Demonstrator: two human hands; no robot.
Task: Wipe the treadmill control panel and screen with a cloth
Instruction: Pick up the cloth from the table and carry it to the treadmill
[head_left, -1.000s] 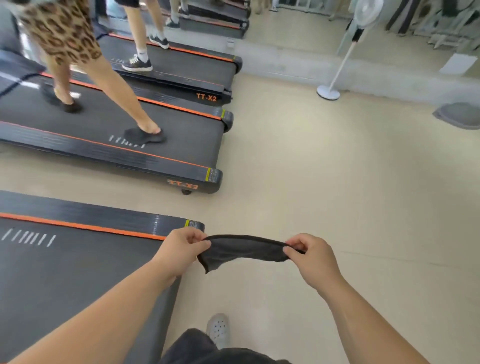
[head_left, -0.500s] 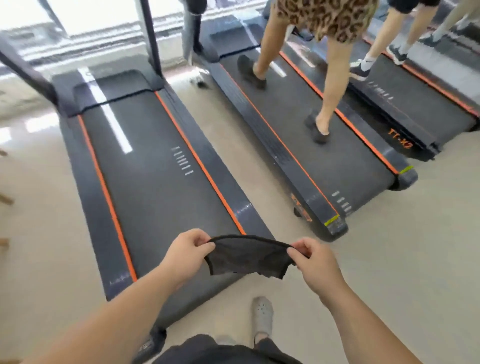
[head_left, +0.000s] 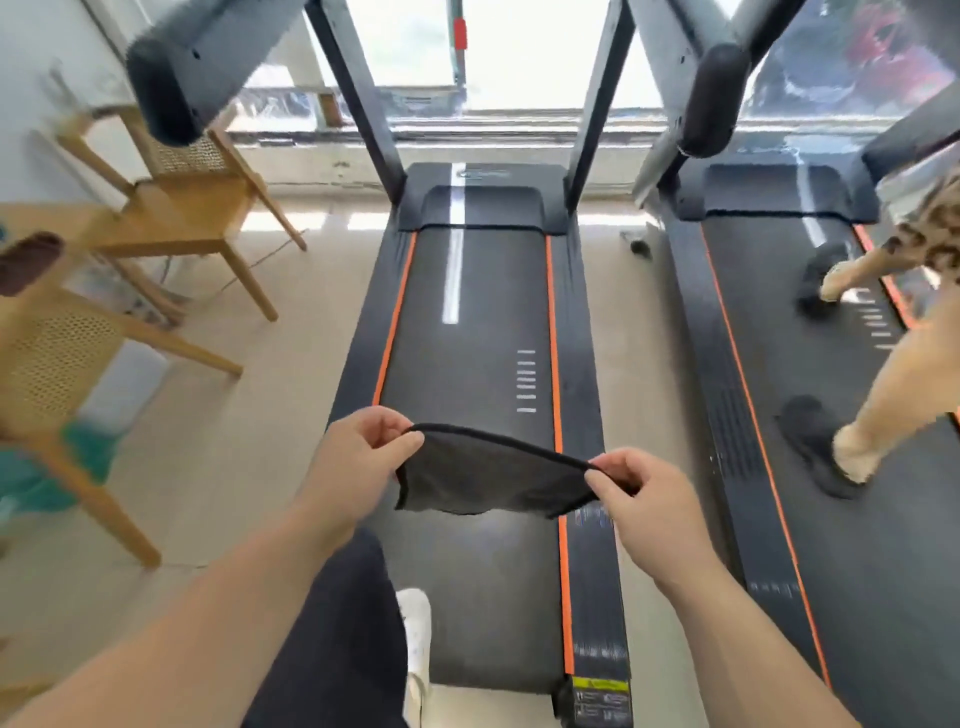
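A dark cloth (head_left: 488, 480) hangs stretched between my two hands above the rear of a black treadmill (head_left: 467, 343) with orange stripes. My left hand (head_left: 358, 462) pinches the cloth's left top corner, and my right hand (head_left: 649, 499) pinches its right top corner. The treadmill's two uprights (head_left: 363, 98) rise out of the top of the frame. Its control panel and screen are out of view above. One padded handrail end (head_left: 166, 88) shows at the upper left.
A second treadmill (head_left: 769, 332) runs alongside on the right, with a person's legs (head_left: 883, 395) in dark shoes walking on it. Wooden chairs (head_left: 171, 208) stand on the left on the beige floor. A bright window (head_left: 493, 52) fills the far wall. My white shoe (head_left: 415, 639) rests at the belt's rear.
The view has swung left, so the treadmill now lies straight ahead instead of slanted. Both hands keep the cloth stretched between them, and the chairs have come into sight.
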